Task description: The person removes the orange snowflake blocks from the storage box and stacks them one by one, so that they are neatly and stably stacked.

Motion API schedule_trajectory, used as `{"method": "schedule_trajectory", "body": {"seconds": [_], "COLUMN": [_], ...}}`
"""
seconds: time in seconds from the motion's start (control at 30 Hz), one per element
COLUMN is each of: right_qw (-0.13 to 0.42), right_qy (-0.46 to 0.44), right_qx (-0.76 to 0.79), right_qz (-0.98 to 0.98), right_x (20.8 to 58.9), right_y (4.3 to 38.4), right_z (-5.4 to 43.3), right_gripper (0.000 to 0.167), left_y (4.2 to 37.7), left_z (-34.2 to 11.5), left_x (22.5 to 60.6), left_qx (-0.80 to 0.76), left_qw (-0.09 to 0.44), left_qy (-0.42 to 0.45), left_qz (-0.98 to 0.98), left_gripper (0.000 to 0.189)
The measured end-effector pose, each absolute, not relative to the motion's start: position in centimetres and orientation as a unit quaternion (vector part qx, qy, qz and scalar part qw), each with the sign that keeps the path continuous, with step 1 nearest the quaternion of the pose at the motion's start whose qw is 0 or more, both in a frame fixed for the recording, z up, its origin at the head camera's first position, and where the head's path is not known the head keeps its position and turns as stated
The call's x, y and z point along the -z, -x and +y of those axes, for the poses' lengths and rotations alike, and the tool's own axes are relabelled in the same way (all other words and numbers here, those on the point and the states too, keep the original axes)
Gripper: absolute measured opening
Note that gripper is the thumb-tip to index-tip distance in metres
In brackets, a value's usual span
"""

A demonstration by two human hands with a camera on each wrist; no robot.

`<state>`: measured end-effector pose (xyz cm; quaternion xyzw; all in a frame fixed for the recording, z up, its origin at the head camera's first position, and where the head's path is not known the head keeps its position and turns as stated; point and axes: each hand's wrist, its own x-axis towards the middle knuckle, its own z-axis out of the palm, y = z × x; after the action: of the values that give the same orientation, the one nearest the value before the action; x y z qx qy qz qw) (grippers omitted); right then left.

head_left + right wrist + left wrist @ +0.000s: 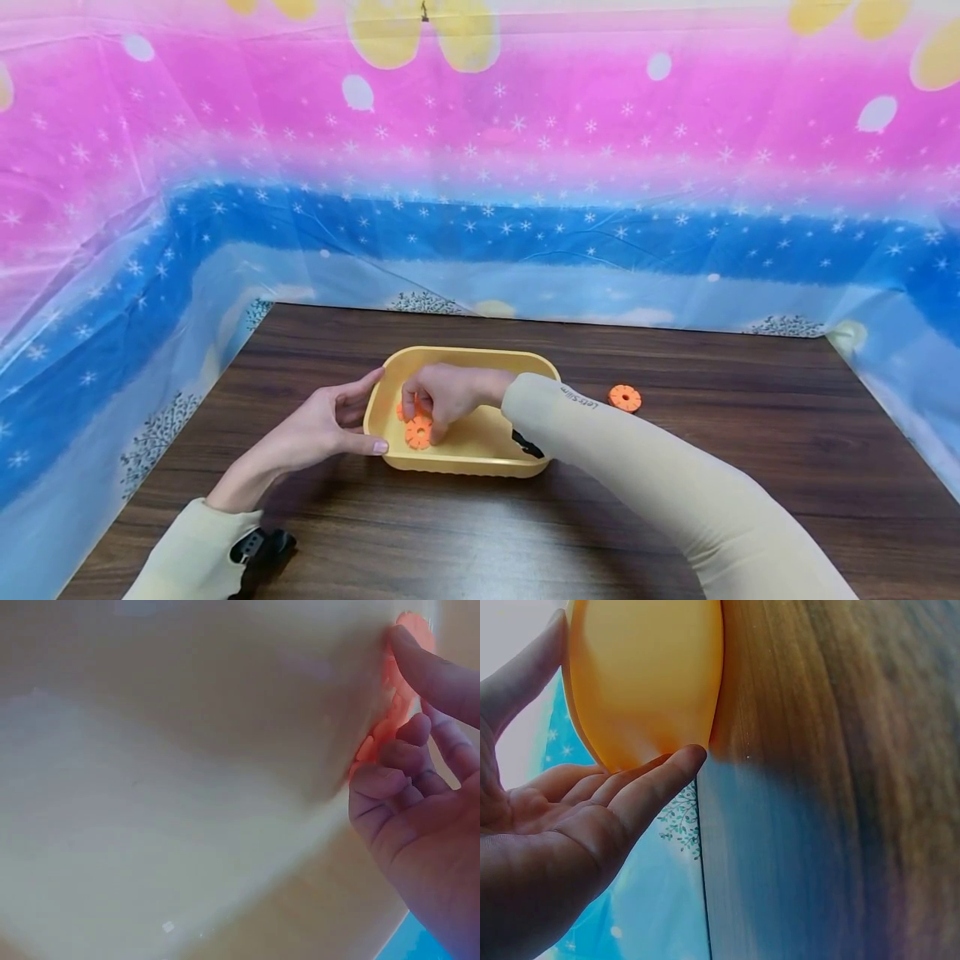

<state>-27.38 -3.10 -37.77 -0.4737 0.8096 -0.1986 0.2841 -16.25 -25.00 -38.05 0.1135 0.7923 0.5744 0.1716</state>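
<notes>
A yellow plastic basin [480, 469] with rounded corners sits on the table. My left hand [322, 425] holds its left end, thumb on the near rim and fingers along the outer wall; the left wrist view shows the same hand [577, 802] spread against the basin [645, 675]. Inside the basin my right hand [446, 392] reaches down, fingers bent, and pinches an orange notched disc [417, 432] with a central hole. More orange [401, 410] shows behind those fingers. In the right wrist view, thumb and curled fingers of the right hand [420, 757] are at the orange pieces [415, 631].
Another orange disc [625, 398] lies on the dark wooden table [720, 450], right of the basin and beyond the right forearm. A printed pink and blue cloth [525, 167] hangs around the table's back and sides.
</notes>
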Motion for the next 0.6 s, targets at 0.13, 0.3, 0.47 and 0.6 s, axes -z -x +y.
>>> {"method": "schedule_trajectory", "body": {"seconds": [0.13, 0.3, 0.47, 0.6], "right_qw": [0.282, 0.278, 0.283, 0.287], "right_qy": [0.468, 0.468, 0.469, 0.479], "right_qx": [0.206, 0.199, 0.190, 0.179], "right_qz": [0.812, 0.815, 0.815, 0.810], "right_x": [37.75, 37.68, 37.43, 37.30], "right_y": [27.32, 27.28, 27.25, 27.29], "right_z": [-3.10, -3.09, -2.95, -2.87], "right_gripper": [0.037, 0.039, 0.047, 0.050], "left_y": [16.23, 16.25, 16.27, 16.27], "left_z": [-24.97, -24.98, -25.01, -25.07], "left_x": [38.06, 38.04, 38.02, 38.07], "left_qx": [-0.576, -0.574, -0.573, -0.568], "left_qw": [0.172, 0.172, 0.171, 0.169], "left_qy": [-0.116, -0.118, -0.117, -0.114], "left_qz": [0.790, 0.792, 0.793, 0.797], "left_gripper": [0.107, 0.106, 0.106, 0.107]}}
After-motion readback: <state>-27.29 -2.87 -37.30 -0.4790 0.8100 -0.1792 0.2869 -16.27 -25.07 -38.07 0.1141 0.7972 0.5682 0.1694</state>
